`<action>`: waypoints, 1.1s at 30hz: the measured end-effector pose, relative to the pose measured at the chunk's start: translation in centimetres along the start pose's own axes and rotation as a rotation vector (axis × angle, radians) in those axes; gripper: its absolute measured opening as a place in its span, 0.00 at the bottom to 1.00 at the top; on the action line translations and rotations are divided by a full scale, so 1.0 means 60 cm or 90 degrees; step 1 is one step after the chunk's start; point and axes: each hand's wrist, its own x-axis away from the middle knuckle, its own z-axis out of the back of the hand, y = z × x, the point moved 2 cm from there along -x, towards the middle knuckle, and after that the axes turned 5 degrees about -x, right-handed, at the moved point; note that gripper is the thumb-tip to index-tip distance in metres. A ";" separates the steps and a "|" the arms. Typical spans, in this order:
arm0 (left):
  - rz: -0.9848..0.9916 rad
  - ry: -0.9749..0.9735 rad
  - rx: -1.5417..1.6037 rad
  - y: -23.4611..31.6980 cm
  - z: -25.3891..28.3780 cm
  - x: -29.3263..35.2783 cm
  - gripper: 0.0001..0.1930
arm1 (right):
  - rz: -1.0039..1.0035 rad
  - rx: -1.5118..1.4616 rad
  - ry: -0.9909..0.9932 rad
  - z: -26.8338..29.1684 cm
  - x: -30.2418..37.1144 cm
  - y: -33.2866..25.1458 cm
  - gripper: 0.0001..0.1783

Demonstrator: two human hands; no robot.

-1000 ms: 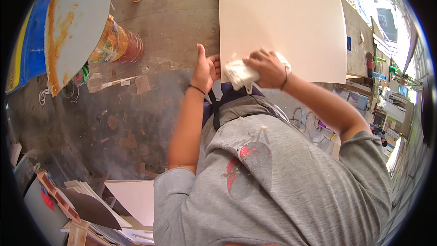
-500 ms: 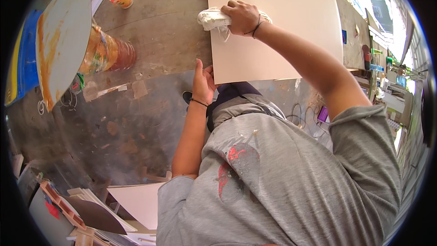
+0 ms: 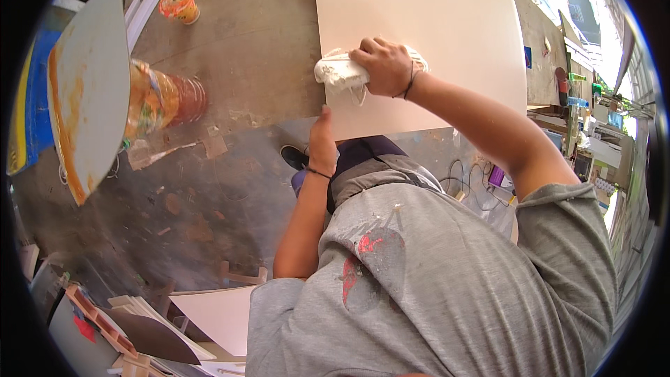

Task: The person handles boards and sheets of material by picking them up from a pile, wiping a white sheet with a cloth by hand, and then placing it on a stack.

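We are mid-wipe: our right hand (image 3: 388, 66) has its fingers curled tight around a crumpled white cloth (image 3: 338, 70), pressed near the left edge of the large cream flat board (image 3: 433, 21). Our left hand (image 3: 322, 141) pinches its lower-left corner. Next stroke likely runs rightward, where bare board lies open.

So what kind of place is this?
Probably a workshop. The right hand presses a white rag on a big pale board, the left hand steadies its edge, and more boards are stacked on the stained concrete floor.
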 end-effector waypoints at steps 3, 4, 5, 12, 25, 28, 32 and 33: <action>-0.101 0.087 -0.415 0.005 -0.004 0.005 0.24 | 0.024 0.004 0.010 0.000 -0.023 0.024 0.14; -0.087 0.112 -0.403 0.005 -0.007 0.010 0.23 | 0.022 0.010 0.007 -0.001 -0.029 0.030 0.15; -0.074 0.134 -0.389 0.005 -0.012 0.013 0.21 | 0.019 0.017 0.003 -0.001 -0.036 0.037 0.15; -0.058 0.143 -0.420 0.008 -0.008 0.012 0.20 | 0.017 0.031 0.044 0.006 -0.099 0.089 0.16; -0.319 0.357 -0.739 0.102 -0.084 -0.081 0.24 | -0.005 0.065 0.049 0.020 -0.193 0.161 0.18; -0.233 0.314 -0.670 0.094 -0.085 -0.080 0.24 | -0.001 0.064 0.066 0.023 -0.223 0.189 0.19; -0.215 0.311 -0.679 0.092 -0.086 -0.081 0.23 | 0.003 0.062 0.069 0.029 -0.260 0.224 0.18; -0.207 0.310 -0.685 0.092 -0.085 -0.081 0.23 | 0.006 0.063 0.072 0.027 -0.270 0.231 0.18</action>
